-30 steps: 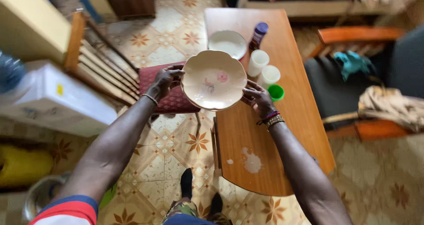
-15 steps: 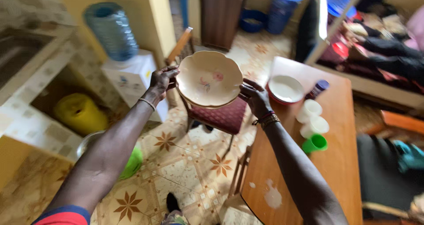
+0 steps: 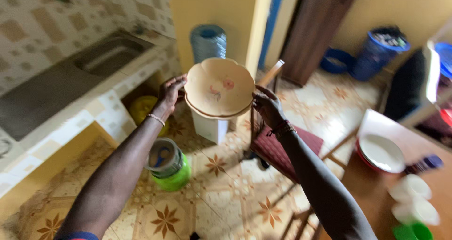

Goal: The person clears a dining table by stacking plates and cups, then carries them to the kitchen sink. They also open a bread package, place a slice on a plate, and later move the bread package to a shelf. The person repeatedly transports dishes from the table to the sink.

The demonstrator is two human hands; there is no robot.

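— Swinging away from the tabletop (image 3: 376, 183), is it?
— Yes; the stack of scalloped cream plates (image 3: 219, 87) now hangs over the floor (image 3: 226, 197), facing the tiled sink counter (image 3: 94, 98).
— Grip?
— Left hand (image 3: 170, 93) and right hand (image 3: 266, 106) each clamp one rim.
— Counts?
— At least two stacked plates, one bowl (image 3: 381, 153) and two white cups (image 3: 414, 197) on the tabletop.
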